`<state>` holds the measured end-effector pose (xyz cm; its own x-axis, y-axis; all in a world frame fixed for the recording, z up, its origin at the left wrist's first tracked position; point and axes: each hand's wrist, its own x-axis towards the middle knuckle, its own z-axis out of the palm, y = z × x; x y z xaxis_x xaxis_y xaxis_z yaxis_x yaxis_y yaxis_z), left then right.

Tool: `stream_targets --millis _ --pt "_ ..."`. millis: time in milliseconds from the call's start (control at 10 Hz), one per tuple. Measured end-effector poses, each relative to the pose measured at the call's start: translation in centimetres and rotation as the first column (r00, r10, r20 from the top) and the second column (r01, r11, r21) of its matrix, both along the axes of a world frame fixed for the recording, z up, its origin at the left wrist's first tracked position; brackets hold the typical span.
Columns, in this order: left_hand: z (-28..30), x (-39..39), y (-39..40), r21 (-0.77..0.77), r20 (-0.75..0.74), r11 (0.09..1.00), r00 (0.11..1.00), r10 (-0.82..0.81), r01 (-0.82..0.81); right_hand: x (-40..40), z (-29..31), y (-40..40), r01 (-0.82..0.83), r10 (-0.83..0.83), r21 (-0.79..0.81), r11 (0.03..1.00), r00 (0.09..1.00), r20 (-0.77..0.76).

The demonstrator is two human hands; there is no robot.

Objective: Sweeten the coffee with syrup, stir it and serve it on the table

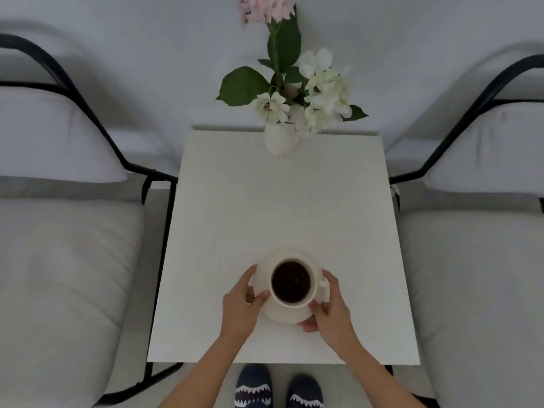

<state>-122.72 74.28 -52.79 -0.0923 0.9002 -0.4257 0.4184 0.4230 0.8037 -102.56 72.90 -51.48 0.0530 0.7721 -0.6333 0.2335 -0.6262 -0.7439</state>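
Note:
A cream cup [314,285] full of dark coffee [290,281] stands on a cream saucer [284,315] over the near half of the white square table [279,207]. The cup's handle points right. My left hand [240,304] grips the saucer's left rim, thumb on top. My right hand [331,309] grips the saucer's right and near rim, fingers under it. Whether the saucer touches the table I cannot tell. No syrup or spoon is in view.
A white vase [278,139] with white and pink flowers stands at the table's far edge. Cushioned chairs with black frames flank the table, one on the left [67,260] and one on the right [477,275]. My slippered feet [278,390] are just below the near edge.

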Motion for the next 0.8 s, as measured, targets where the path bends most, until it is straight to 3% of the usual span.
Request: stream_targets --millis 400,600,700,800 --pt "-0.8 0.4 -0.3 -0.053 -0.053 0.998 0.998 -0.044 0.041 0.3 -0.4 -0.1 -0.04 0.041 -0.035 0.999 0.999 0.033" --pt "-0.5 0.0 0.3 -0.113 -0.217 0.979 0.957 -0.191 0.17 0.2 0.0 0.0 -0.11 0.111 -0.01 0.994 0.988 0.109" --pt "0.2 0.0 0.2 -0.147 -0.277 0.968 0.931 -0.237 0.203 0.3 -0.1 0.0 -0.16 0.166 -0.062 0.985 0.98 0.113" --pt "-0.1 -0.5 -0.6 -0.083 -0.423 0.98 0.884 -0.201 0.183 1.8 0.7 1.2 -0.112 0.128 -0.216 0.97 0.99 0.062"
